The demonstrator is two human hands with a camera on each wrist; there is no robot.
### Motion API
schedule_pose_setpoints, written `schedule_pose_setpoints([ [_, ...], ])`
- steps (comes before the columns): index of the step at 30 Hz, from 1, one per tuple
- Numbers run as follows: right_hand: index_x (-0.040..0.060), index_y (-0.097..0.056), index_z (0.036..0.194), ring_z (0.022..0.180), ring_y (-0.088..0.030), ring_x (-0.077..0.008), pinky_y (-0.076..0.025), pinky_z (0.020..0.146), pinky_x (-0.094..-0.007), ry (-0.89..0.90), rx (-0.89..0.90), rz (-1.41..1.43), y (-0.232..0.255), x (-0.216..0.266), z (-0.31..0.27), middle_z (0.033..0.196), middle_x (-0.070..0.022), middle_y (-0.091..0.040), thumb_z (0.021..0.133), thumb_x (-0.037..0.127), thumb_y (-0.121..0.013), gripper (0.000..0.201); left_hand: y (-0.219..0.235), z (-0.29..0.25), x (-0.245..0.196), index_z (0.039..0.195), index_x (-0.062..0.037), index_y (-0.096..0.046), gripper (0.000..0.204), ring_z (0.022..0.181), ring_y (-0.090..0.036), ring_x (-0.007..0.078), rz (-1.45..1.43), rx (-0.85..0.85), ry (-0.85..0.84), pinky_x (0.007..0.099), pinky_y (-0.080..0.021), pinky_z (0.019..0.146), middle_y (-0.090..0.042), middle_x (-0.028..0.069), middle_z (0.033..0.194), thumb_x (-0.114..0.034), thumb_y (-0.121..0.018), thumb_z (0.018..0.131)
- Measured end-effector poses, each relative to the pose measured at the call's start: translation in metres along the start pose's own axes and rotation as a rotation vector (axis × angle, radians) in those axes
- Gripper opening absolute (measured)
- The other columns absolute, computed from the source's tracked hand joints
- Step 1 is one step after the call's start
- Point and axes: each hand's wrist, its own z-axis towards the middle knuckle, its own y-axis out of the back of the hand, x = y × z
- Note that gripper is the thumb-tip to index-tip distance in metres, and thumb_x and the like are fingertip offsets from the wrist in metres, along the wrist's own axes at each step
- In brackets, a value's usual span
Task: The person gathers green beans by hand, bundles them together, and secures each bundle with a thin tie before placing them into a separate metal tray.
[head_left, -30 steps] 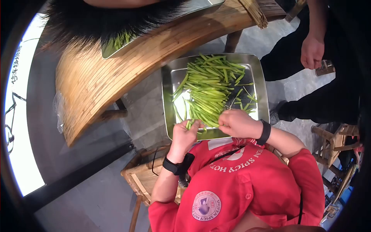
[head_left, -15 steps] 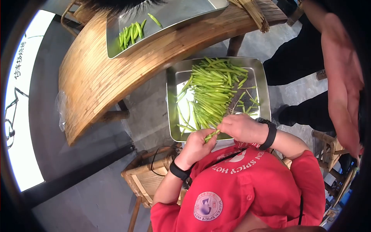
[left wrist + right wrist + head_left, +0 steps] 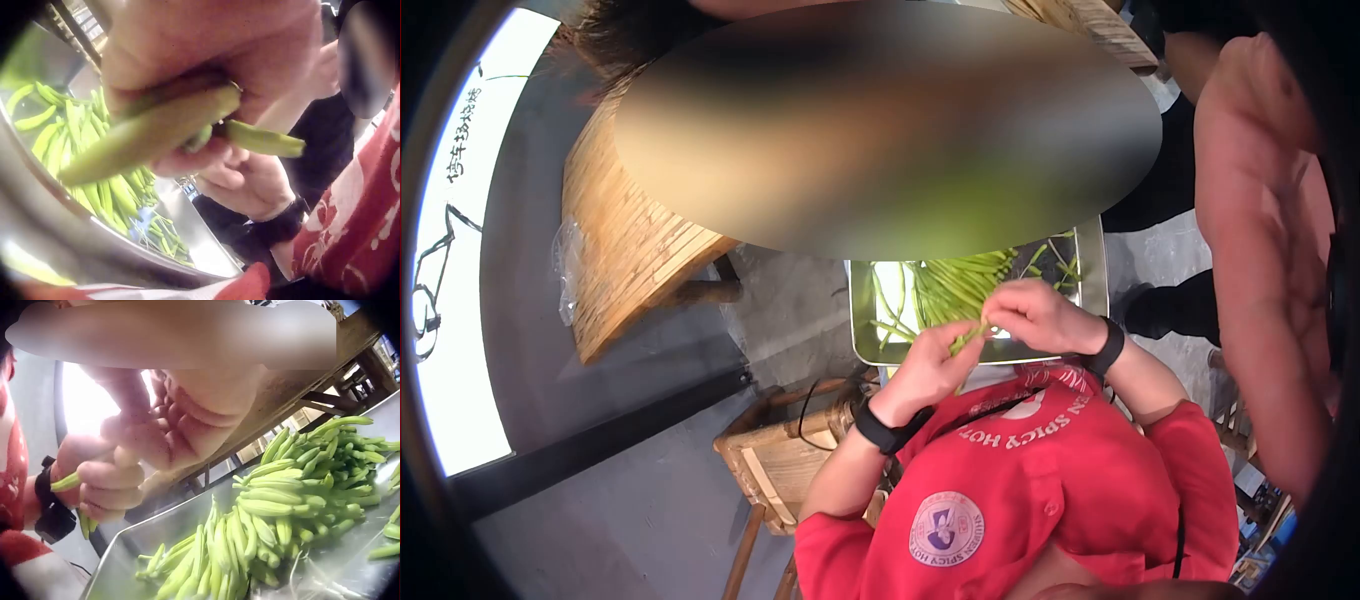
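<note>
My left hand (image 3: 935,368) curls round a few green pods (image 3: 156,134) over the near edge of the metal tray (image 3: 865,335). In the left wrist view the pods stick out on both sides of its fingers. My right hand (image 3: 1040,318) meets it at the fingertips, with thumb and fingers pinched at the end of a pod. In the right wrist view the right hand (image 3: 194,412) hides the pinched end. A large heap of green pods (image 3: 269,512) lies in the tray, with thin strings and short pieces beside it.
A wooden table (image 3: 635,245) curves past the tray's far left, with a clear plastic bag (image 3: 568,270) at its edge. A bamboo chair (image 3: 790,470) stands at the lower left. Another person's arm (image 3: 1260,250) reaches down at the right. A blur covers the upper middle.
My left hand has risen from the tray's near edge and moved right with its pods, meeting my right hand. The other person's arm has swung in closer at the right.
</note>
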Motion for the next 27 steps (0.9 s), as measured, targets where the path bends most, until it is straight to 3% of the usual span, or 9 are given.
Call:
schedule_pose_setpoints([
  [1,0.0,-0.06,0.085,0.061,-0.056,-0.0195,-0.043,0.055,-0.03,-0.239,0.1,0.181,0.011,0.022,0.0,0.071,-0.0094,-0.057,0.085,0.006,-0.057,0.007,0.005,-0.002,-0.014,0.1,-0.0013,-0.062,0.019,0.054,-0.049,0.0059,-0.005,0.116,0.121,0.0226,-0.039,0.049,-0.053,-0.0009,0.062,-0.014,-0.052,0.091],
  [4,-0.0004,-0.06,0.084,0.057,-0.055,-0.0135,-0.043,0.052,-0.0269,0.019,0.069,0.068,0.013,0.009,-0.009,0.071,-0.0069,-0.057,0.086,0.007,-0.056,0.009,0.012,-0.006,-0.018,0.101,-0.0026,-0.063,0.02,0.049,-0.046,0.005,-0.003,0.249,0.259,0.0225,-0.038,0.045,-0.051,-0.0021,0.062,-0.016,-0.051,0.092],
  [7,-0.0003,-0.061,0.086,0.062,-0.056,-0.0121,-0.044,0.053,-0.0247,-0.47,0.056,0.295,0.034,0.01,-0.015,0.074,-0.006,-0.058,0.085,0.005,-0.057,0.007,0.022,-0.012,0.003,0.102,-0.0031,-0.062,0.021,0.049,-0.049,0.0063,0.017,0.295,0.273,0.0225,-0.041,0.046,-0.055,-0.0017,0.066,-0.017,-0.05,0.093],
  [10,0.0002,-0.063,0.09,0.065,-0.057,-0.013,-0.046,0.056,-0.0248,-0.266,-0.037,-0.043,0.047,0.003,-0.015,0.077,-0.0066,-0.059,0.082,0.004,-0.06,0.009,0.028,-0.018,0.016,0.103,-0.0014,-0.06,0.021,0.055,-0.052,0.0061,-0.198,0.163,0.292,0.0215,-0.043,0.049,-0.056,-0.0011,0.066,-0.017,-0.049,0.094],
  [12,0.0005,-0.064,0.094,0.066,-0.059,-0.017,-0.048,0.058,-0.0277,0.212,-0.205,-0.58,0.036,0.004,-0.003,0.082,-0.0087,-0.06,0.078,0.005,-0.065,0.017,0.027,-0.015,0.013,0.103,-0.0018,-0.06,0.022,0.055,-0.052,0.006,-0.149,0.158,0.287,0.0213,-0.043,0.049,-0.056,-0.0013,0.065,-0.018,-0.05,0.094],
  [13,0.0005,-0.064,0.094,0.066,-0.059,-0.017,-0.048,0.058,-0.0277,0.202,-0.205,-0.579,0.024,0.008,0.0,0.082,-0.0087,-0.06,0.078,0.005,-0.065,0.017,0.026,-0.016,0.009,0.104,-0.0023,-0.06,0.022,0.055,-0.052,0.0059,-0.097,0.157,0.289,0.0211,-0.042,0.049,-0.056,-0.0014,0.064,-0.019,-0.05,0.094],
  [15,0.0014,-0.065,0.093,0.068,-0.061,-0.023,-0.049,0.061,-0.0326,-0.05,-0.075,-0.019,-0.002,0.018,0.002,0.081,-0.0099,-0.062,0.075,0.006,-0.068,0.019,0.018,-0.014,0.003,0.103,-0.0027,-0.06,0.021,0.054,-0.052,0.0057,-0.085,0.17,0.304,0.0208,-0.042,0.048,-0.055,-0.0018,0.062,-0.019,-0.05,0.094],
  [21,0.0041,-0.064,0.077,0.065,-0.06,-0.0258,-0.046,0.056,-0.0347,0.165,-0.097,-0.097,-0.013,0.021,0.005,0.069,-0.0091,-0.06,0.079,0.006,-0.063,0.003,0.013,-0.01,-0.013,0.097,-0.0036,-0.061,0.019,0.051,-0.049,0.0049,-0.064,0.141,0.322,0.0199,-0.039,0.048,-0.052,-0.0027,0.059,-0.019,-0.05,0.093],
  [27,0.002,-0.063,0.075,0.06,-0.059,-0.0255,-0.045,0.052,-0.0346,0.063,-0.236,-0.062,-0.007,0.023,0.001,0.067,-0.0099,-0.06,0.077,0.008,-0.066,0.007,0.016,-0.015,-0.001,0.101,-0.0036,-0.062,0.022,0.052,-0.05,0.005,0.002,0.171,0.239,0.021,-0.04,0.047,-0.053,-0.0025,0.06,-0.021,-0.051,0.093],
])
